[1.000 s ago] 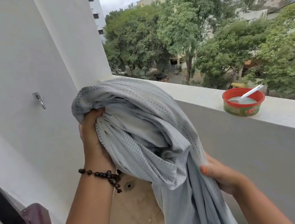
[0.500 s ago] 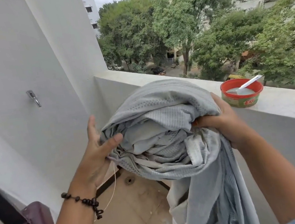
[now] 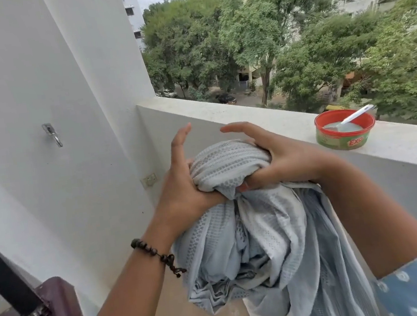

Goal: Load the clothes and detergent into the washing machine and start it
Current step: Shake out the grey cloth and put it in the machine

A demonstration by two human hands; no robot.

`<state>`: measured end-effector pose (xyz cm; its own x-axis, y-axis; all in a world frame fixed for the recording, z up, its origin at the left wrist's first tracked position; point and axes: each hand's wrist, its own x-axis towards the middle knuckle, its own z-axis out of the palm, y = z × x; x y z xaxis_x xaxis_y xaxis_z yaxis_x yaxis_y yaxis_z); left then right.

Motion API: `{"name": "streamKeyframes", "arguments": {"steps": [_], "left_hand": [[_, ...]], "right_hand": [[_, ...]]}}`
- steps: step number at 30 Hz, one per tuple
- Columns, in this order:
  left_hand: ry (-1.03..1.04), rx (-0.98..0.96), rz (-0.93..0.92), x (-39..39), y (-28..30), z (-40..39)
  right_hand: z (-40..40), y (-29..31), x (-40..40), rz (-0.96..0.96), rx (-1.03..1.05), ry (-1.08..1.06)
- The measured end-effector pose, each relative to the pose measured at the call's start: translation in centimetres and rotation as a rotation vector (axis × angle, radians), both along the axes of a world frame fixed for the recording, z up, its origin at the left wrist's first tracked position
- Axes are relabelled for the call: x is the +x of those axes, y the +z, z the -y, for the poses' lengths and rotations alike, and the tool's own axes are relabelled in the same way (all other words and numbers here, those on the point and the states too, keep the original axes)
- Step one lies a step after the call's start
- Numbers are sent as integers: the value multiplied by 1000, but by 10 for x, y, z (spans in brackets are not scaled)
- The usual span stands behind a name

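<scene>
Pinched between two thumbs at the neck of a bunched grey cloth (image 3: 231, 165): left hand (image 3: 182, 184) cupped against the near-left side of the bunch, thumb pressed into the gather below it, fingers straight and lifted off the fabric; right hand (image 3: 278, 160) wrapped over the far-right side, thumb dug in at the same gather, index finger stretched out above the bunch. Held chest-high on the near side of the parapet ledge (image 3: 262, 115), top of the bunch level with it. Below the gather, hanging loose in folds, trailing down between both forearms toward the tiled floor (image 3: 181, 314). On the left wrist, a dark bead bracelet (image 3: 158, 254). On top of the ledge, well right of the cloth, a red-rimmed green tub (image 3: 345, 129) with a white spoon (image 3: 356, 115) standing in pale contents. Left of the ledge, a white wall (image 3: 24, 75) with a metal hook (image 3: 52, 134).
</scene>
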<state>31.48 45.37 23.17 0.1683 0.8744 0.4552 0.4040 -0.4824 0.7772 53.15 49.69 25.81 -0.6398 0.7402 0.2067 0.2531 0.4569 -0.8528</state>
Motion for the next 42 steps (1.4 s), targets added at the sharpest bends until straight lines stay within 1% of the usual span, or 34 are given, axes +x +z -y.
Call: {"name": "streamKeyframes", "arguments": {"steps": [2, 4, 7, 9, 10, 12, 14, 17, 19, 21, 23, 25, 27, 30, 31, 32, 36, 39, 42], "left_hand": [[7, 32, 143, -1, -1, -3], [23, 55, 241, -5, 3, -7], [26, 96, 347, -14, 18, -9], [-7, 119, 412, -17, 28, -8], [-12, 126, 438, -17, 32, -7], [-24, 121, 479, -15, 39, -4], [-14, 94, 514, -15, 43, 0], [39, 48, 560, -26, 48, 5], [64, 30, 540, -35, 46, 8], [84, 16, 474, -42, 40, 10], [106, 18, 419, -47, 32, 11], [143, 27, 422, -52, 27, 11], [205, 49, 494, -56, 25, 10], [246, 57, 701, -55, 24, 6], [255, 46, 756, -51, 24, 6], [267, 32, 800, -46, 23, 7], [287, -7, 912, -26, 17, 8], [346, -75, 1040, -19, 9, 7], [309, -151, 1192, -11, 3, 5]], "right_hand": [[1, -13, 10, -116, -109, 62], [0, -36, 25, -137, -203, 88], [4, -75, 41, 9, -392, 68], [7, -97, 38, 83, -424, 24], [10, -105, 33, 72, -409, -31], [13, -110, 21, 9, -365, -133], [12, -111, 18, -78, -322, -191], [10, -94, 29, -247, -236, -337], [7, -72, 41, -401, -196, -463], [8, -45, 52, -549, -183, -504], [12, -22, 60, -639, -146, -449], [18, -10, 61, -653, -118, -393], [23, -15, 58, -555, -97, -350], [30, -43, 41, -259, -142, -224], [33, -54, 35, -191, -161, -183], [35, -64, 30, -176, -182, -157], [39, -98, 35, -341, -312, -92], [42, -125, 46, -348, -429, 15], [45, -139, 46, -371, -551, 42]]}}
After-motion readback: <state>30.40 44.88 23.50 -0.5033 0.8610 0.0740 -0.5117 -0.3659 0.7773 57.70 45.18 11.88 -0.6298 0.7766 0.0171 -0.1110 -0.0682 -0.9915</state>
